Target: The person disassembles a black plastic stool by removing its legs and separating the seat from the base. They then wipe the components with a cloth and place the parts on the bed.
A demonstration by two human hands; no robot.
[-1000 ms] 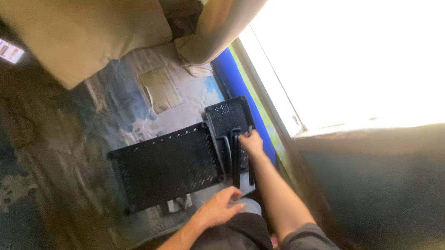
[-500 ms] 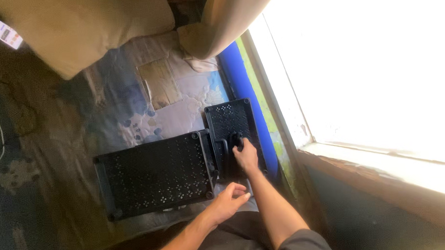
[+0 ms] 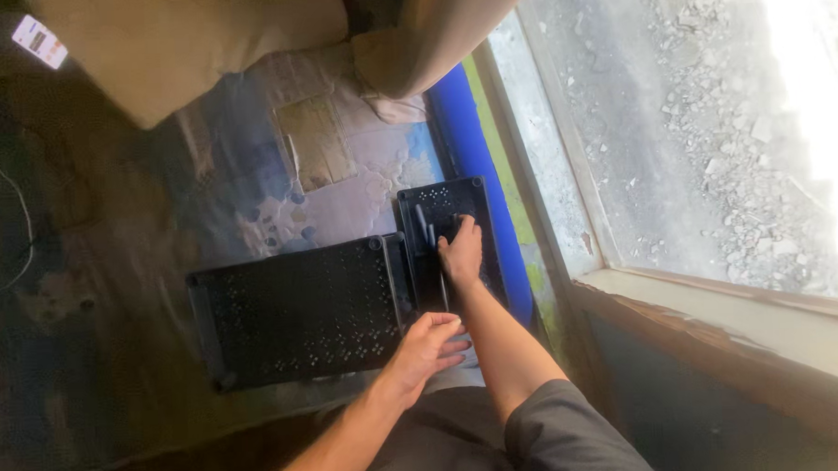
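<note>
A large black perforated plastic panel (image 3: 296, 309) lies flat on the floor. A smaller black perforated panel (image 3: 449, 236) lies beside it on the right. Several thin black rods (image 3: 424, 228) rest on the small panel. My right hand (image 3: 460, 251) reaches over the small panel and its fingers curl on one of the rods. My left hand (image 3: 427, 348) rests near the front right corner of the large panel, fingers loosely apart, holding nothing that I can see.
A patterned mat (image 3: 278, 175) covers the floor. A blue roll (image 3: 472, 150) runs along the window frame (image 3: 567, 221). A tan cushion (image 3: 199, 43) and a tan leg of cloth (image 3: 440, 40) sit at the top. A white cable (image 3: 20, 231) lies at the left.
The view has shifted, with the panels now lower and more central. My right hand stays on the small panel's rods. My left hand stays by the large panel's corner.
</note>
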